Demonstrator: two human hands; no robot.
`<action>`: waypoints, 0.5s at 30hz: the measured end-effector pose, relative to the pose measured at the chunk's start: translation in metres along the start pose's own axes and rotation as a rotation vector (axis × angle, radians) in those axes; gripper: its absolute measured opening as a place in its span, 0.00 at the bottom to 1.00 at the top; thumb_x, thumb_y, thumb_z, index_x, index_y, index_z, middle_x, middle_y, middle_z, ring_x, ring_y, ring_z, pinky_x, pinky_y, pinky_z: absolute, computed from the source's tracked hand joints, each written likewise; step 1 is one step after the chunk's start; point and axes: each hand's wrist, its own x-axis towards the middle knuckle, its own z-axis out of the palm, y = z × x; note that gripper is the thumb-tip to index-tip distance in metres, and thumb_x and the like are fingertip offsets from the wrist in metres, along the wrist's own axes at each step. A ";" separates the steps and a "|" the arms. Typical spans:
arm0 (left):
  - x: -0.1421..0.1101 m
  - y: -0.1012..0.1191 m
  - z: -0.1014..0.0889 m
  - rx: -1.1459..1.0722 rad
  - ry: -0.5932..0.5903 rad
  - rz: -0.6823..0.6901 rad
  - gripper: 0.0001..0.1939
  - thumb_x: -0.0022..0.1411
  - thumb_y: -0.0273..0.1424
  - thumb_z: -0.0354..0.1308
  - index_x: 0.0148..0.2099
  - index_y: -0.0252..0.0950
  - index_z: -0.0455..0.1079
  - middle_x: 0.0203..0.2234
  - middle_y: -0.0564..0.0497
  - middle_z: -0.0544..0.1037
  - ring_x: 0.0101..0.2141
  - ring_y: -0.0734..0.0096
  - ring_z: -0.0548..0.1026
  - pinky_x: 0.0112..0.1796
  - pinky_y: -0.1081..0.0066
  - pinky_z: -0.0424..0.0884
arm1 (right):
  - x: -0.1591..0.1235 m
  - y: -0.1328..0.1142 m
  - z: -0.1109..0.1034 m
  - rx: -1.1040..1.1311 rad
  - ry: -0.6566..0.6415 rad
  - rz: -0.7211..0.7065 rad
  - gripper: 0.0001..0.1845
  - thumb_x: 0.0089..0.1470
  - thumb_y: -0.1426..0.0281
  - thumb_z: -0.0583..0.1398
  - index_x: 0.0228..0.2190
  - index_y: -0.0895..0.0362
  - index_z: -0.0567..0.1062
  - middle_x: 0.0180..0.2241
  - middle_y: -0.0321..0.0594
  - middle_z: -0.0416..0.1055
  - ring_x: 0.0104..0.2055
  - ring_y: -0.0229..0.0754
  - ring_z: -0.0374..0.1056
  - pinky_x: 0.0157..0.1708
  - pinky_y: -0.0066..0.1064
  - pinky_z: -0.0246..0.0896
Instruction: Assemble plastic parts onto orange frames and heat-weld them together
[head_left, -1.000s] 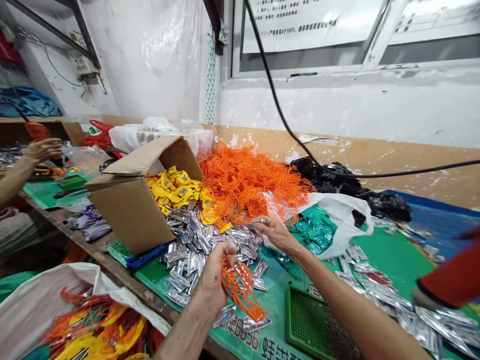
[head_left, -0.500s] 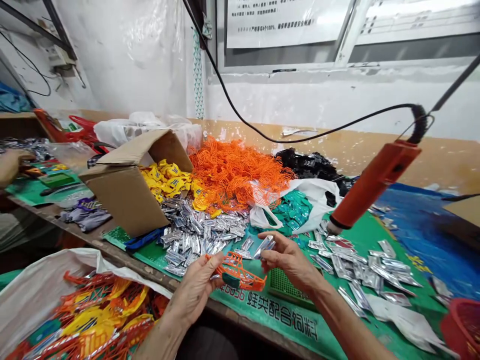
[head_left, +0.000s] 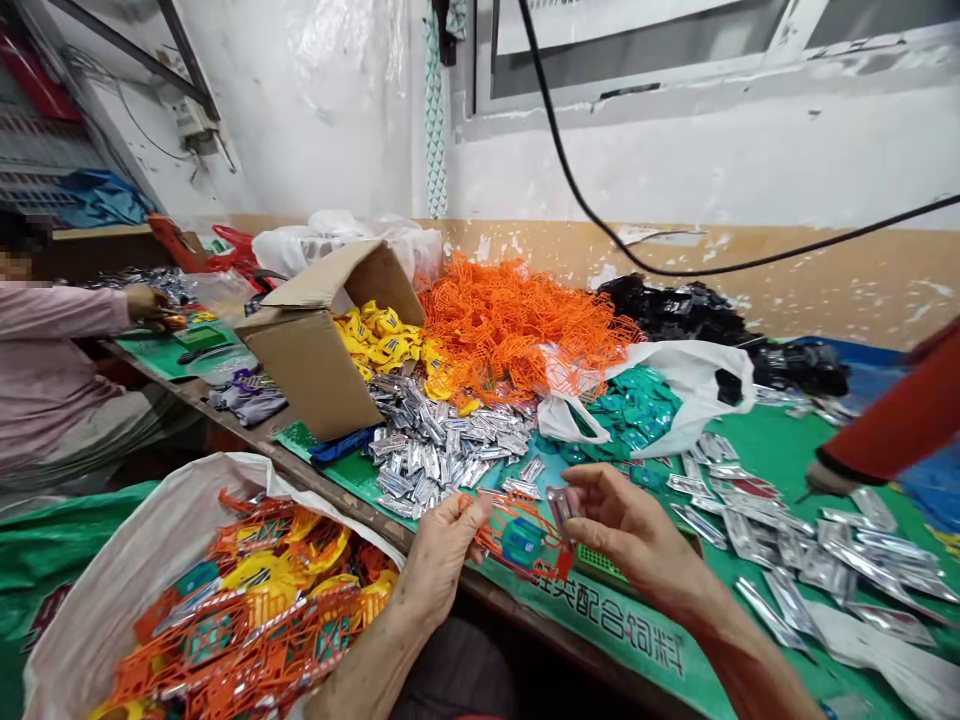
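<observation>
My left hand (head_left: 442,548) pinches the left end of an orange openwork plastic frame (head_left: 491,520). A teal piece (head_left: 523,541) sits inside that frame. My right hand (head_left: 634,535) grips a small shiny silver piece (head_left: 559,510) between thumb and fingers, held upright at the frame's right end. Whether the silver piece touches the frame I cannot tell. Below and behind the right hand, a green gridded block (head_left: 600,570) lies partly hidden on the green table cover (head_left: 592,625).
Silver pieces (head_left: 442,450), orange frames (head_left: 517,320) and yellow pieces (head_left: 382,340) are heaped beyond my hands, beside a cardboard box (head_left: 311,375). Teal pieces (head_left: 637,405) spill from a white bag. A red-orange electric screwdriver (head_left: 900,420) hangs right. A sack (head_left: 75,640) stands left; a co-worker (head_left: 60,370) sits beyond.
The view has swung left, showing more of the co-worker and sack. My right hand has brought the silver piece down to the frame's right end. The frame has turned, showing more of its teal piece.
</observation>
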 end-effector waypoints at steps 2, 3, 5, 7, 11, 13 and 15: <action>-0.001 -0.001 0.001 -0.011 -0.048 0.011 0.19 0.50 0.44 0.66 0.24 0.34 0.68 0.19 0.55 0.71 0.23 0.76 0.65 0.25 0.77 0.62 | 0.001 0.001 0.003 0.006 -0.049 0.051 0.15 0.42 0.62 0.69 0.31 0.57 0.73 0.26 0.34 0.70 0.27 0.34 0.66 0.27 0.27 0.64; -0.001 -0.002 0.001 -0.017 -0.075 0.014 0.17 0.51 0.44 0.65 0.26 0.34 0.69 0.21 0.55 0.73 0.24 0.76 0.66 0.27 0.76 0.63 | 0.003 0.001 0.003 0.009 -0.070 0.080 0.14 0.42 0.62 0.68 0.29 0.57 0.74 0.25 0.34 0.71 0.26 0.35 0.67 0.25 0.27 0.64; -0.001 -0.004 0.000 -0.023 -0.125 0.017 0.16 0.53 0.42 0.64 0.29 0.34 0.70 0.24 0.53 0.75 0.27 0.74 0.68 0.32 0.74 0.65 | 0.005 0.001 0.004 0.015 -0.086 0.133 0.13 0.42 0.61 0.68 0.26 0.58 0.75 0.25 0.36 0.72 0.25 0.36 0.68 0.24 0.27 0.65; -0.001 -0.008 -0.002 -0.007 -0.168 0.029 0.14 0.55 0.41 0.63 0.30 0.35 0.71 0.26 0.53 0.76 0.29 0.73 0.68 0.34 0.73 0.65 | 0.008 0.001 0.004 0.014 -0.060 0.169 0.13 0.40 0.62 0.69 0.25 0.58 0.76 0.25 0.36 0.73 0.25 0.36 0.68 0.23 0.28 0.66; -0.002 -0.012 -0.008 0.116 -0.242 0.122 0.10 0.60 0.38 0.59 0.32 0.37 0.74 0.27 0.53 0.76 0.32 0.71 0.69 0.38 0.73 0.64 | 0.011 0.003 0.002 0.005 -0.015 0.203 0.13 0.38 0.63 0.70 0.25 0.58 0.76 0.26 0.37 0.73 0.28 0.38 0.69 0.25 0.29 0.68; -0.002 -0.011 -0.009 0.167 -0.269 0.169 0.09 0.61 0.37 0.58 0.33 0.38 0.75 0.29 0.52 0.76 0.34 0.68 0.70 0.40 0.72 0.64 | 0.010 0.005 0.001 0.022 -0.018 0.218 0.14 0.38 0.63 0.70 0.26 0.58 0.76 0.25 0.36 0.73 0.26 0.37 0.68 0.24 0.28 0.67; -0.001 -0.009 -0.009 0.202 -0.293 0.200 0.10 0.61 0.37 0.57 0.33 0.38 0.75 0.30 0.51 0.76 0.35 0.66 0.71 0.40 0.71 0.64 | 0.008 0.009 -0.002 0.050 -0.035 0.236 0.14 0.37 0.63 0.70 0.26 0.58 0.76 0.24 0.35 0.73 0.24 0.35 0.66 0.23 0.27 0.65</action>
